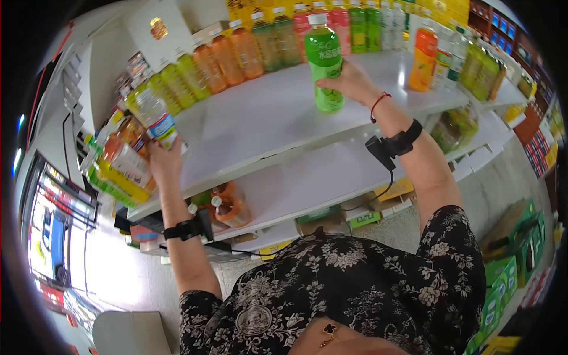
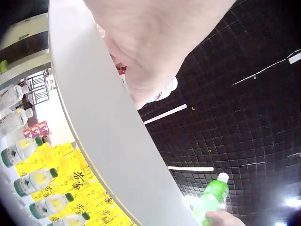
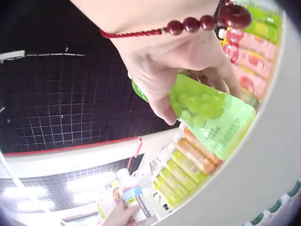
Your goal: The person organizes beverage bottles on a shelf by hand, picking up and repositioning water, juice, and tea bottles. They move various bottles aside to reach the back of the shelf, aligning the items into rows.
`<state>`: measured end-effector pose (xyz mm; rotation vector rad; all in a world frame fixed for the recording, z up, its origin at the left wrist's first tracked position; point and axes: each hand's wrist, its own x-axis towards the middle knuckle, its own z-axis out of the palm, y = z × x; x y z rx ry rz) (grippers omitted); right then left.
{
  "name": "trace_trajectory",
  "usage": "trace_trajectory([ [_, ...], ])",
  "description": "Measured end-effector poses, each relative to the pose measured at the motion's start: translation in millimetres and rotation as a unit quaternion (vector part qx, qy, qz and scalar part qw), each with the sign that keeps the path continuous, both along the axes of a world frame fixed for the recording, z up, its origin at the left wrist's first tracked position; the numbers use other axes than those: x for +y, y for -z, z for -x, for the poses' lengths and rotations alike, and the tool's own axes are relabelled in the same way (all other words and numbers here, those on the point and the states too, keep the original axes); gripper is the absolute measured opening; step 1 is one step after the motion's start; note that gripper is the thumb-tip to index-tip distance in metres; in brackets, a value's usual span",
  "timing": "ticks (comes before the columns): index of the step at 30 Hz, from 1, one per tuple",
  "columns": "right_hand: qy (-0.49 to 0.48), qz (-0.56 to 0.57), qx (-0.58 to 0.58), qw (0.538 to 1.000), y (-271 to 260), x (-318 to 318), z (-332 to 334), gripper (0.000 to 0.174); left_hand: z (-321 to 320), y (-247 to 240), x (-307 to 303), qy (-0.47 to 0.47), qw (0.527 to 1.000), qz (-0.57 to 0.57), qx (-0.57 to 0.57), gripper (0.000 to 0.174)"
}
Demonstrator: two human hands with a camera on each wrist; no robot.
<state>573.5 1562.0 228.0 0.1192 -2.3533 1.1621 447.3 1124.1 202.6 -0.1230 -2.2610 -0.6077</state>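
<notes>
My right hand (image 1: 350,83) grips a green grape-drink bottle (image 1: 324,50) with a white cap, upright over the white shelf (image 1: 254,127). In the right wrist view the thumb and fingers wrap round the bottle (image 3: 202,106), whose base is right at the shelf surface. At the shelf's left end my left hand (image 1: 165,161) holds a clear bottle (image 1: 158,118) with a blue and red label near its base. Part of that bottle shows past the hand in the left wrist view, where the fingers are mostly hidden.
Coloured drink bottles (image 1: 236,50) line the shelf's back edge. Juice bottles (image 1: 127,157) crowd the left end; an orange bottle (image 1: 423,59) stands at the right. A lower shelf (image 1: 307,171) holds several bottles (image 1: 231,210). Green cartons (image 1: 503,284) are on the floor at right.
</notes>
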Motion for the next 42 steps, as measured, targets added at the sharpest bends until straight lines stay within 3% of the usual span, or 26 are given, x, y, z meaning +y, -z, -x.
trace_trajectory([
  [2,0.013,0.006,0.011,1.000,-1.5,45.5,-23.5,0.052,9.8,-0.2,1.7,0.045,0.999,-0.006,0.008,0.057],
  [5,0.082,0.021,0.030,0.996,-2.2,78.8,-50.5,0.050,10.9,-3.9,-1.0,0.038,0.999,0.029,-0.008,0.053],
  [7,0.126,-0.010,0.018,0.992,-0.2,105.7,-57.6,0.048,-5.1,-16.1,17.6,0.088,0.983,-0.076,-0.143,0.050],
  [8,0.131,-0.006,0.023,0.991,0.8,115.2,-60.5,0.048,7.6,-6.2,18.6,0.130,0.979,-0.092,-0.125,0.048],
  [11,0.159,-0.006,0.034,0.987,0.5,126.5,-62.3,0.047,-4.6,-1.8,58.6,0.204,0.962,-0.128,-0.129,0.049],
  [13,0.168,0.001,0.028,0.985,1.7,119.7,-59.2,0.048,-22.9,-7.9,88.7,0.192,0.968,-0.101,-0.126,0.048],
  [15,0.167,-0.006,0.037,0.985,3.9,120.6,-60.2,0.048,-30.7,-6.7,119.4,0.301,0.935,-0.121,-0.141,0.046],
  [21,0.193,-0.033,0.053,0.979,7.4,128.4,-60.6,0.049,-45.7,-6.7,221.7,0.402,0.890,-0.127,-0.175,0.047],
  [24,0.211,-0.034,0.057,0.975,9.1,128.1,-57.2,0.052,-61.0,-14.5,265.2,0.396,0.892,-0.107,-0.188,0.048],
  [29,0.217,-0.021,0.076,0.973,11.1,120.4,-64.8,0.059,-72.2,-16.2,324.0,0.505,0.835,-0.099,-0.196,0.051],
  [31,0.289,-0.019,0.093,0.953,21.6,121.2,-58.0,0.060,-78.6,-19.6,341.1,0.503,0.836,-0.087,-0.204,0.052],
  [38,0.214,0.020,0.103,0.971,41.0,123.8,-54.7,0.058,-86.1,-25.7,367.5,0.492,0.841,-0.019,-0.222,0.057],
  [42,0.239,-0.003,0.118,0.964,49.0,125.1,-47.7,0.058,-78.9,-18.0,371.6,0.493,0.841,-0.041,-0.221,0.056],
])
